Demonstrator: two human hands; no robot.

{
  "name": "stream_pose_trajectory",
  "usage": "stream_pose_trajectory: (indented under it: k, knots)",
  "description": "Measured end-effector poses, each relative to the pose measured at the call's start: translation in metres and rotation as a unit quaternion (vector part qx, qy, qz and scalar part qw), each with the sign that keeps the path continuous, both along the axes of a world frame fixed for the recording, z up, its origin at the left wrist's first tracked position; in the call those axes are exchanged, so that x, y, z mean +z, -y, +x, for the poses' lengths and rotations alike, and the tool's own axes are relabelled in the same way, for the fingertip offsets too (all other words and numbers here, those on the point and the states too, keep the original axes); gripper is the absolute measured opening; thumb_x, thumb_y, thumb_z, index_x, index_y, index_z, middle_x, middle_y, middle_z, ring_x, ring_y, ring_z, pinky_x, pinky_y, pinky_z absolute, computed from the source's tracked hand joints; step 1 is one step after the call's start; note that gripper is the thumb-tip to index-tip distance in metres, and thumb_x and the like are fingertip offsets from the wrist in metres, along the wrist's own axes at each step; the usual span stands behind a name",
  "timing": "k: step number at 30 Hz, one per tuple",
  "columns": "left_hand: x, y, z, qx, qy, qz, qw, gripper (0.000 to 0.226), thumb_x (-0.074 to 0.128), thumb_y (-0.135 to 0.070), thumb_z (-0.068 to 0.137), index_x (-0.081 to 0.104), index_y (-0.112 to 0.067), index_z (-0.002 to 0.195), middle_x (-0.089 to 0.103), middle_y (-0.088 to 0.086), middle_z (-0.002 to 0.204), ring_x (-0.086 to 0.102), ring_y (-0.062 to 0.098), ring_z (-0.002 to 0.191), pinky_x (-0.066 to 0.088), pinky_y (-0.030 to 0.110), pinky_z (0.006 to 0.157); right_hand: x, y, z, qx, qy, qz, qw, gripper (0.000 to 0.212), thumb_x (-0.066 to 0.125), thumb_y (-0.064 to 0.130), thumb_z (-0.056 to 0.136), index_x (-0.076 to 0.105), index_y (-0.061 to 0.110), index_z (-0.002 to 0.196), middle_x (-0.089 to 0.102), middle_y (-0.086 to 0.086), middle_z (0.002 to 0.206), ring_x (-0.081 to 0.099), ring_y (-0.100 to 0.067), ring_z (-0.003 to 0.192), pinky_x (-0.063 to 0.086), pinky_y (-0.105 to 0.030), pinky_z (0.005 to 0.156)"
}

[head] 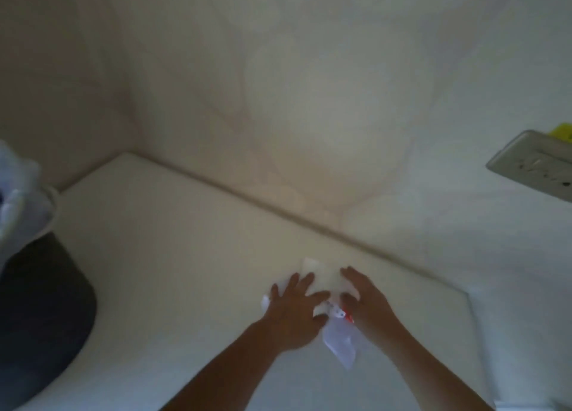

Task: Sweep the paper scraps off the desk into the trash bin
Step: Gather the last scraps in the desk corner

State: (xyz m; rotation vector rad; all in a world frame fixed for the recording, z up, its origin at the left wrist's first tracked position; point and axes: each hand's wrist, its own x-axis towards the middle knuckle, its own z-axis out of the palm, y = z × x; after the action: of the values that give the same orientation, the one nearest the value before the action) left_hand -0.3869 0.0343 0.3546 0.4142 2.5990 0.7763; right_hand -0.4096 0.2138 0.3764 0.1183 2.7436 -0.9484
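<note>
Several white paper scraps (339,341) lie bunched on the white desk (173,255), one with red marks on it. My left hand (294,311) rests flat on the scraps with its fingers spread. My right hand (368,302) lies next to it on the right, palm down, fingers curled against the pile. A few scraps (312,266) poke out beyond my fingertips. The dark trash bin (40,327) with a white liner (18,194) stands off the desk's left edge.
The desk sits in a corner between two pale walls. A wall socket (532,166) with something yellow behind it is on the right wall. The desk's right edge (470,314) runs close to my right arm.
</note>
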Motion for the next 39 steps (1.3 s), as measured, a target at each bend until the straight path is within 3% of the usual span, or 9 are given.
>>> stream_pose_trajectory:
  k: [4, 8, 11, 18, 20, 22, 26, 32, 39]
  knots:
    - [0.009, 0.017, 0.016, 0.089, -0.008, 0.144, 0.986, 0.065, 0.048, -0.017, 0.095, 0.021, -0.024, 0.154, 0.005, 0.002, 0.166, 0.005, 0.018, 0.152, 0.003, 0.019, 0.117, 0.008, 0.003, 0.035, -0.246, 0.055, -0.128, 0.959, 0.067, 0.059, 0.034, 0.077, 0.046, 0.022, 0.141, 0.057, -0.012, 0.136, 0.059, -0.028, 0.118, 0.045, -0.042, 0.103]
    - [0.006, 0.011, 0.037, 0.078, 0.036, 0.157, 0.984, 0.068, 0.037, 0.000, 0.096, 0.001, -0.005, 0.154, -0.006, -0.001, 0.159, 0.000, 0.016, 0.151, -0.014, -0.004, 0.093, -0.005, 0.042, 0.050, -0.217, 0.078, -0.151, 0.961, 0.038, 0.049, 0.026, 0.097, 0.054, 0.013, 0.132, 0.059, -0.009, 0.135, 0.057, -0.022, 0.121, 0.039, -0.026, 0.106]
    - [0.010, 0.003, 0.048, 0.095, 0.086, 0.184, 0.975, 0.066, 0.036, 0.000, 0.098, 0.003, -0.008, 0.155, 0.003, 0.001, 0.163, 0.008, 0.014, 0.149, 0.001, 0.006, 0.107, -0.002, 0.065, 0.052, -0.158, 0.086, -0.164, 0.970, 0.025, 0.040, 0.016, 0.102, 0.057, 0.010, 0.121, 0.066, -0.002, 0.110, 0.063, -0.012, 0.098, 0.044, -0.007, 0.081]
    - [0.038, 0.062, 0.067, 0.173, 0.078, 0.214, 0.958, 0.066, 0.048, 0.004, 0.087, 0.036, -0.021, 0.147, 0.032, -0.003, 0.156, 0.028, 0.009, 0.142, 0.011, 0.001, 0.103, 0.016, 0.040, 0.017, -0.020, 0.035, 0.016, 0.999, 0.058, 0.049, 0.028, 0.097, 0.028, 0.023, 0.151, 0.017, -0.006, 0.162, 0.020, -0.023, 0.147, 0.021, -0.037, 0.117]
    - [0.051, 0.083, 0.071, 0.223, 0.090, 0.255, 0.936, 0.060, 0.055, 0.000, 0.089, 0.044, -0.023, 0.143, 0.041, -0.004, 0.148, 0.037, 0.009, 0.131, 0.026, 0.016, 0.108, 0.016, 0.051, -0.003, 0.071, 0.050, 0.080, 0.993, 0.066, 0.050, 0.041, 0.094, 0.020, 0.032, 0.152, 0.002, -0.001, 0.164, 0.008, -0.026, 0.149, 0.017, -0.042, 0.118]
    - [0.061, 0.103, 0.077, 0.299, 0.115, 0.319, 0.892, 0.053, 0.061, 0.005, 0.087, 0.052, -0.019, 0.133, 0.047, 0.004, 0.142, 0.043, 0.017, 0.123, 0.043, 0.031, 0.100, 0.010, 0.064, -0.005, 0.143, 0.089, 0.116, 0.979, 0.070, 0.052, 0.050, 0.091, 0.018, 0.038, 0.151, -0.005, 0.004, 0.164, 0.001, -0.027, 0.149, 0.017, -0.048, 0.118]
    - [0.093, 0.136, 0.098, 0.366, 0.130, 0.372, 0.843, 0.042, 0.061, 0.010, 0.084, 0.059, -0.004, 0.124, 0.058, 0.012, 0.124, 0.054, 0.024, 0.108, 0.044, 0.018, 0.071, -0.007, 0.078, 0.036, 0.223, 0.101, 0.226, 0.943, 0.068, 0.051, 0.046, 0.089, 0.018, 0.045, 0.148, -0.003, 0.011, 0.163, -0.003, -0.027, 0.149, 0.023, -0.058, 0.112]
    - [0.146, 0.149, 0.129, 0.393, 0.124, 0.389, 0.824, 0.048, 0.074, -0.010, 0.070, 0.061, -0.015, 0.116, 0.065, 0.010, 0.122, 0.062, 0.025, 0.101, 0.042, 0.035, 0.083, 0.036, 0.078, 0.051, 0.185, 0.099, 0.168, 0.963, 0.072, 0.057, 0.049, 0.087, 0.022, 0.041, 0.149, 0.002, 0.010, 0.163, 0.002, -0.022, 0.150, 0.011, -0.058, 0.115]
    - [0.250, 0.183, 0.183, 0.366, 0.056, 0.408, 0.834, 0.045, 0.067, -0.008, 0.082, 0.054, -0.009, 0.126, 0.070, 0.006, 0.104, 0.066, 0.026, 0.095, 0.048, 0.039, 0.085, 0.116, 0.098, 0.095, 0.104, 0.038, 0.037, 0.993, 0.070, 0.060, 0.033, 0.089, 0.028, 0.027, 0.151, 0.022, -0.004, 0.160, 0.032, -0.021, 0.142, 0.029, -0.029, 0.112]
